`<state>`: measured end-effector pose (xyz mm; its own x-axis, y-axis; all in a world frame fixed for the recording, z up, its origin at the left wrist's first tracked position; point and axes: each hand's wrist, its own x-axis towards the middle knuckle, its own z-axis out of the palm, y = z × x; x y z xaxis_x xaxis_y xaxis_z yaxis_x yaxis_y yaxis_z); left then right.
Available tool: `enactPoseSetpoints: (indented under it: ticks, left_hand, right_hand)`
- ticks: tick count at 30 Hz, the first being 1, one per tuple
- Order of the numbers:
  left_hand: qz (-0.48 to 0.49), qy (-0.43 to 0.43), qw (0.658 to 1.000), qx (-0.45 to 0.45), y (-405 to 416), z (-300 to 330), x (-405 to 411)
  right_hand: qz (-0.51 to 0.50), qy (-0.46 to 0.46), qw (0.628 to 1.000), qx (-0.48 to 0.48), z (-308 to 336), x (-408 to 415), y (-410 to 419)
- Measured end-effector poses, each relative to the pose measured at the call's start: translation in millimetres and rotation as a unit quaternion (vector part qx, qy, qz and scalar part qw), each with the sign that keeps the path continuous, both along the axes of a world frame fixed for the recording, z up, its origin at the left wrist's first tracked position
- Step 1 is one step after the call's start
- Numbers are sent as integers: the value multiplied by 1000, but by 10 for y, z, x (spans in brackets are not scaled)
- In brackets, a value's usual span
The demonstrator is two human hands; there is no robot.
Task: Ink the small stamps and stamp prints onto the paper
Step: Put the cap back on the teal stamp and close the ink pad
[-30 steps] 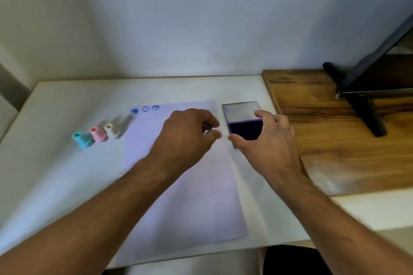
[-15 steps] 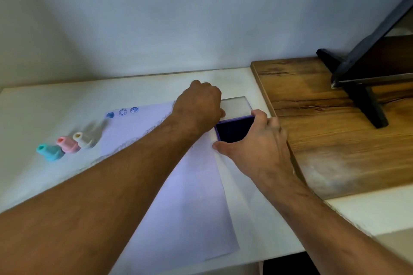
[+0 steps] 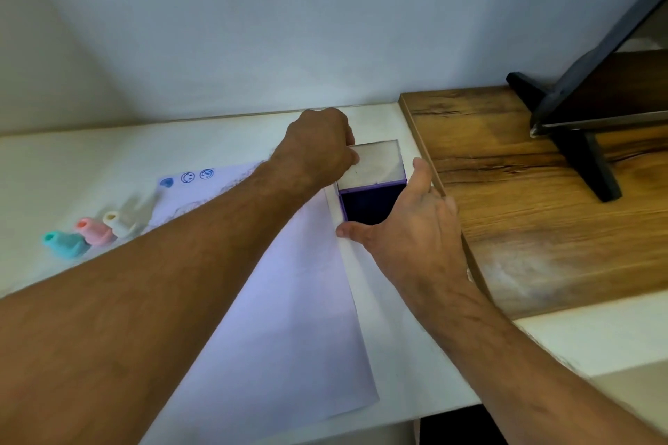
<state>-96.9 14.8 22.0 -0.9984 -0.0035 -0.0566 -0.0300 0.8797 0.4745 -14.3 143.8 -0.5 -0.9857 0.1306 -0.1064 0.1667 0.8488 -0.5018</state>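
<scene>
Ink pad (image 3: 372, 206) sits on the white worktop (image 3: 90, 170), just right of the paper (image 3: 289, 300), beside the raised wooden board (image 3: 542, 199). Dark inked face up and exposed; clear lid (image 3: 376, 161) hinged open on the far side, lying back toward the wall. With the lid open, the long axis runs away from the person, toward the wall.

Right hand (image 3: 412, 228) braces the pad base: thumb at the near-left corner, fingers along the right edge, spread fairly wide around it. Left hand (image 3: 318, 148) is at the lid's left edge, fingers curled narrow and touching it; can't tell whether it pinches the lid or only pushes.

Three small stamps lie well left of the pad, near the paper's left edge: teal stamp (image 3: 65, 244), pink stamp (image 3: 94, 229), white stamp (image 3: 117, 222). All on their sides, in a row touching, ends facing toward the camera-left. Three blue prints (image 3: 188, 177) are at the paper's far-left corner.

Risks, as a judgement: left forearm lies over the paper, so it could drag or crease the sheet. Fingers near the wet pad could pick up ink and smudge. The lid could flop shut if released.
</scene>
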Motion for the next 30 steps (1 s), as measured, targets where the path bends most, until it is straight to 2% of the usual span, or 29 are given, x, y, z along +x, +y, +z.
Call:
enactPoseSetpoints:
  ticks: [5, 8, 13, 20, 24, 27, 30]
  left_hand:
    - [-9, 21, 998, 51, -12, 154, 216]
    - [-49, 34, 998, 28, 13, 244, 364]
    - [-109, -28, 994, -9, 72, 236, 600]
    - [-148, -7, 989, -28, 65, 83, 766]
    - [-141, -22, 990, -2, 22, 35, 795]
    - [-105, -18, 994, 36, -62, 51, 790]
    - [-92, -42, 995, 1, -156, 55, 779]
  right_hand:
    - [-11, 20, 1000, -16, -10, 23, 7]
    - [-2, 35, 999, -27, -20, 45, 24]
    - [1, 54, 998, -45, -40, 76, 79]
    - [86, 27, 994, 62, 9, 118, 137]
    - [107, 31, 989, 101, 41, 139, 104]
    - [89, 49, 990, 97, 1, 120, 73]
    - [55, 53, 995, 63, -47, 121, 60]
